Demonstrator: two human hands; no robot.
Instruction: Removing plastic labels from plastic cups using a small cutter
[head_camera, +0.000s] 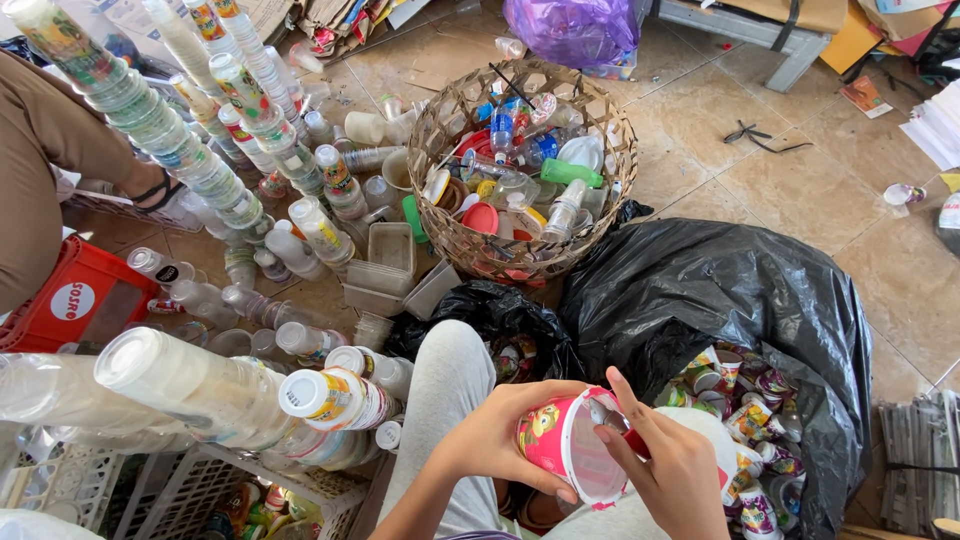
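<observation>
Pink cup (560, 440) at bottom centre, gripped by left hand (490, 435), with right hand (670, 470) pinching its lid rim. Black bag (730, 300) of cups at lower right, wicker basket (450, 235) of bottles at upper centre. Stacked clear cups (150, 110) at upper left.

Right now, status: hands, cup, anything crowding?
Left hand holds pink cup. Right hand fingers at its rim. Black bag of cups close right.

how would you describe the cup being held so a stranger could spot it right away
Start at the big black bag full of small printed cups on the right. Just left of it, at the bottom centre, the left hand and right hand meet on one pink cup. Unlike the bagged cups, it lies sideways, clear-lidded mouth toward the camera.
</observation>
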